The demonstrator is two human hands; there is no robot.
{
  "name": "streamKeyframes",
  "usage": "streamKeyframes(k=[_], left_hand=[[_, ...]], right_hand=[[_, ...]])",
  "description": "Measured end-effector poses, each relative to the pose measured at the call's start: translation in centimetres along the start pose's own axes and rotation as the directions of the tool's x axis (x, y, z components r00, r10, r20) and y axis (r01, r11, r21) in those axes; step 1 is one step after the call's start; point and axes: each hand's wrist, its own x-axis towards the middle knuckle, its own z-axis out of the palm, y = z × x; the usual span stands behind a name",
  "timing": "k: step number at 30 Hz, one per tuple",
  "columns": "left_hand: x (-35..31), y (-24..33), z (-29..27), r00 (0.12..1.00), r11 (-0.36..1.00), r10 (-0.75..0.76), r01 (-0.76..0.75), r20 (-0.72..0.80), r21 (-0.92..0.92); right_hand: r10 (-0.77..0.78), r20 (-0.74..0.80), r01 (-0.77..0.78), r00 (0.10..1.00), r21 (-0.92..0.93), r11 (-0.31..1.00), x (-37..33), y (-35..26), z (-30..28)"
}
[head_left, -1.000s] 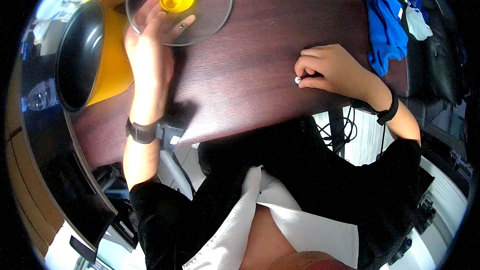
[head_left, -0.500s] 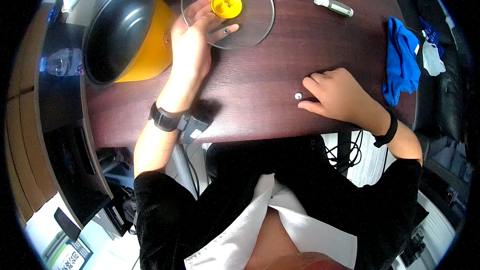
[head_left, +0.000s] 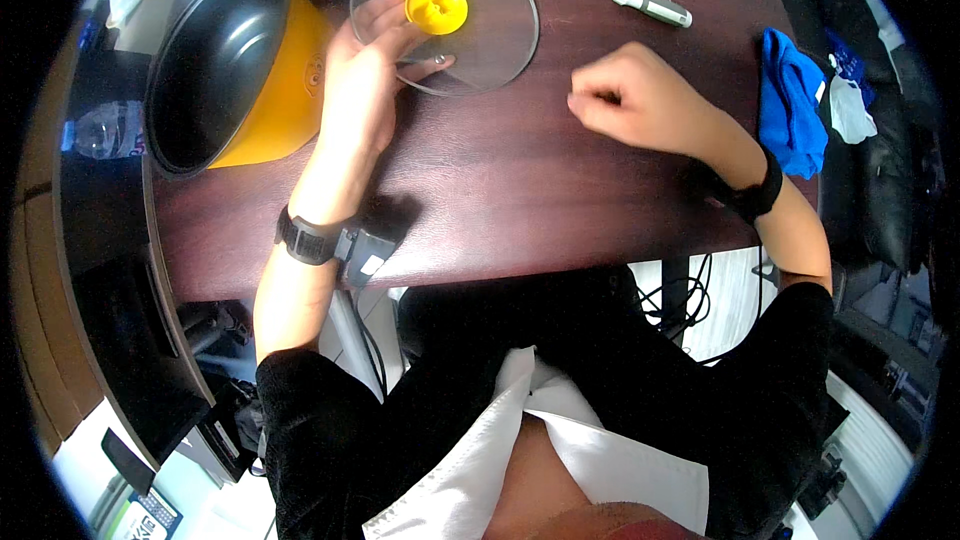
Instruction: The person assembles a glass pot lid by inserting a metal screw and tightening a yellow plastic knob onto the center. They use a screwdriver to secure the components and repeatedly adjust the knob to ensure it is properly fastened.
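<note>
a: what's your left hand (head_left: 362, 65) on?

b: the glass lid (head_left: 500, 40). your fingers spread over its left part, seen through the glass, and hold it near the yellow knob (head_left: 437, 8).

a: and your right hand (head_left: 640, 95)?

b: curled into a loose fist above the table (head_left: 480, 180), thumb tip against the index finger. motion blur there; can't tell if you have anything small inside.

a: where's the lid from those right fingers?

b: up and to the left, far side of the table, bare wood between. right fist is well apart from it; your left is the near one, already in contact. lid's round, so no long axis to call.

a: anything with a long axis?

b: screwdriver (head_left: 652, 6). lies left to right, handle end slanting slightly toward you. handle is beyond your right fist and a bit right, so the right hand is nearer. shaft points left at the lid's rim; can't tell if it touches.

a: rest?

b: yellow pot (head_left: 285, 80) just left of your left hand, black inside showing. blue cloth (head_left: 790, 105) off to the right, past your right wrist.
</note>
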Motion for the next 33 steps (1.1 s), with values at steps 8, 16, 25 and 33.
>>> streamKeyframes(k=[8,16,25,33], left_hand=[[0.5,-0.1,0.2,0.998,0.996,-0.066,0.066,-0.015,0.053],[-0.2,0.6,0.5,0.997,0.966,0.012,0.010,-0.081,0.258],[0.0,1.0,0.0,0.913,0.629,0.400,-0.341,0.085,0.699],[-0.2,2.4,0.4,0.819,0.563,0.536,-0.526,0.203,0.638]], right_hand=[[0.119,-0.222,0.062,0.968,0.669,0.741,8.2,0.7,-2.6],[0.127,-0.146,0.053,0.981,0.835,0.548,10.5,2.6,-0.8],[0.104,0.073,-0.109,0.992,0.912,0.395,10.3,1.2,0.1],[0.098,0.096,-0.130,0.991,0.888,0.441,10.6,0.7,0.9]])
